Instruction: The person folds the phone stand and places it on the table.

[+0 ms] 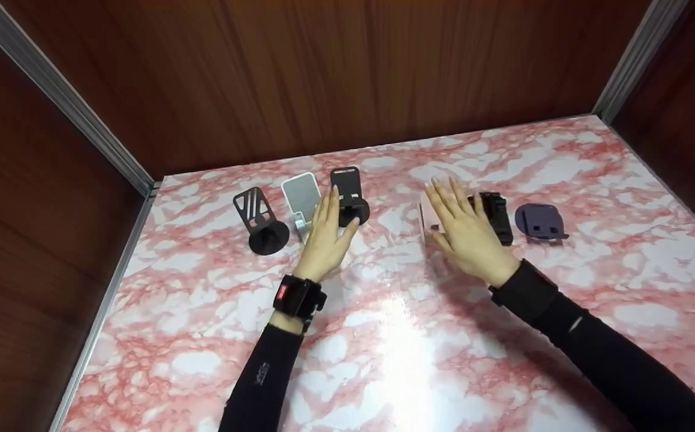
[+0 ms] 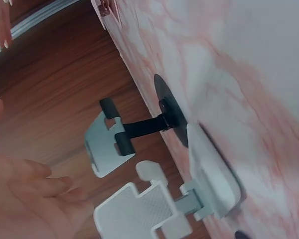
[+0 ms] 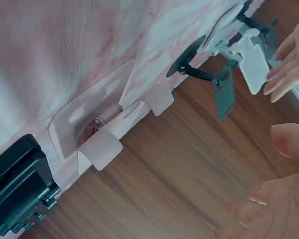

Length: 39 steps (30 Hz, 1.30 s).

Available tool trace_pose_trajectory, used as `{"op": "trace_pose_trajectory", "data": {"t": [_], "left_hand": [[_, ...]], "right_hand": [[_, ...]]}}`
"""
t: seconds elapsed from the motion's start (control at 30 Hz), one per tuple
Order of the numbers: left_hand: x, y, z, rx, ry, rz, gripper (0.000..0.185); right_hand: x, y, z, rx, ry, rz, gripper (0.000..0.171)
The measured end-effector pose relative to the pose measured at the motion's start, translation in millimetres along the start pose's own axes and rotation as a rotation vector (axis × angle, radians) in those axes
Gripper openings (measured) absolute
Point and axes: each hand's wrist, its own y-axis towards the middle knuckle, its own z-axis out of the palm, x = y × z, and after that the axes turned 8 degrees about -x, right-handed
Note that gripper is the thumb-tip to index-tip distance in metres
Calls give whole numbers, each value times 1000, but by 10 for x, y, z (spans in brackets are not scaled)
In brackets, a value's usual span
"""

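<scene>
My left hand, fingers straight and palm down, overlaps a white phone stand and a black round-based phone stand in the head view. The left wrist view shows that palm apart from the white stand's cradle, gripping nothing. My right hand is spread flat in front of a pale pink phone stand, hiding most of it in the head view. Beside its fingers stands a chunky black folded stand. In the right wrist view, the right palm holds nothing.
At the left end of the row is a black slotted phone stand. A dark purple stand sits at the right end. All stand on a red-and-white marbled table, with wooden panels behind and at both sides.
</scene>
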Motion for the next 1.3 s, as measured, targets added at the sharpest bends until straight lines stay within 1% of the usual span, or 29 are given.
{"op": "trace_pose_trajectory", "data": {"t": [0.13, 0.2, 0.3, 0.43, 0.63, 0.87, 0.93, 1.07, 1.17, 1.3], "left_hand": [[27, 122, 46, 16, -87, -39, 70], [30, 178, 64, 22, -115, -73, 69], [37, 251, 86, 28, -137, -137, 70], [45, 331, 113, 24, -154, -192, 73], [73, 427, 150, 14, -173, -227, 77], [86, 505, 174, 15, -212, -273, 85], [94, 525, 176, 7, -209, -284, 85], [109, 552, 178, 0, -173, -302, 85], [120, 562, 186, -2, -156, -306, 84], [117, 577, 200, -22, -141, -310, 79]], "right_hand": [[38, -42, 37, -15, -5, -21, 74], [54, -62, 55, -32, -10, -36, 73], [78, -92, 69, -61, -9, -67, 73], [106, -121, 76, -94, 2, -101, 72], [152, -139, 71, -108, 2, -128, 72], [168, -152, 71, -132, 6, -165, 74], [169, -154, 73, -132, 2, -169, 75], [160, -159, 89, -134, 0, -174, 75], [158, -163, 97, -130, 0, -176, 73], [164, -172, 100, -120, -4, -178, 72]]}}
